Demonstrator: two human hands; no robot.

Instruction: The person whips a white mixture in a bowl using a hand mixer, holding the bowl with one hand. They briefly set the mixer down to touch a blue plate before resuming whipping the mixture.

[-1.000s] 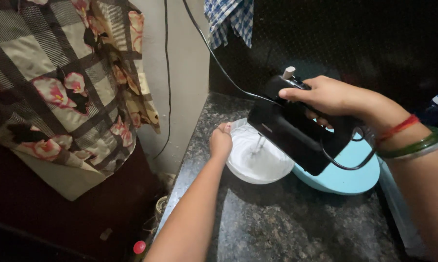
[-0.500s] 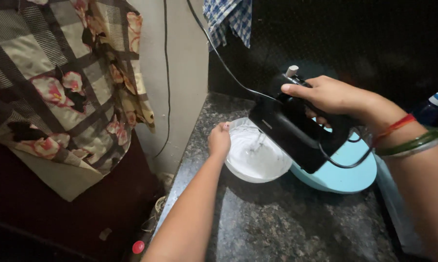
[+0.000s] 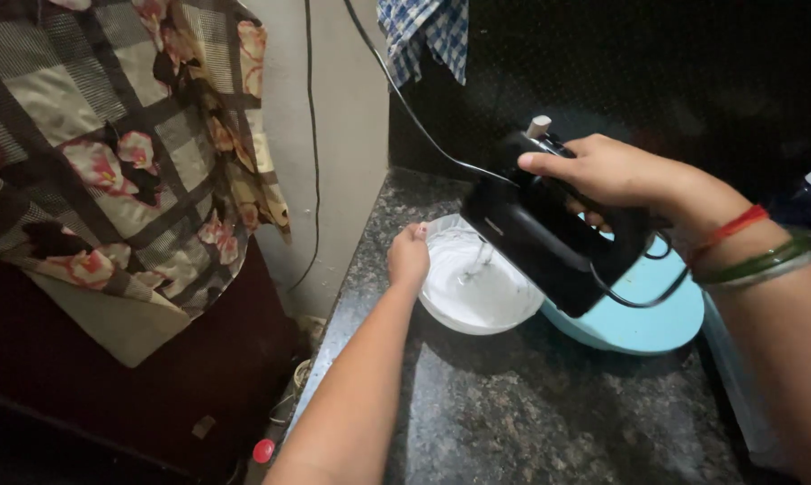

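Granite counter carries everything, its firm flat top taking the white bowl and, just right of it under the right forearm, a blue plate. Above the bowl the right hand is clamped around the black mixer, angled so its beaters dip into the white mix. The left hand pinches the bowl's near rim, fingers closed on it, likely to stop it spinning.

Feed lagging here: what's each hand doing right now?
Left hand: closed on the white bowl rim.
Right hand: closed, holding the black hand mixer.
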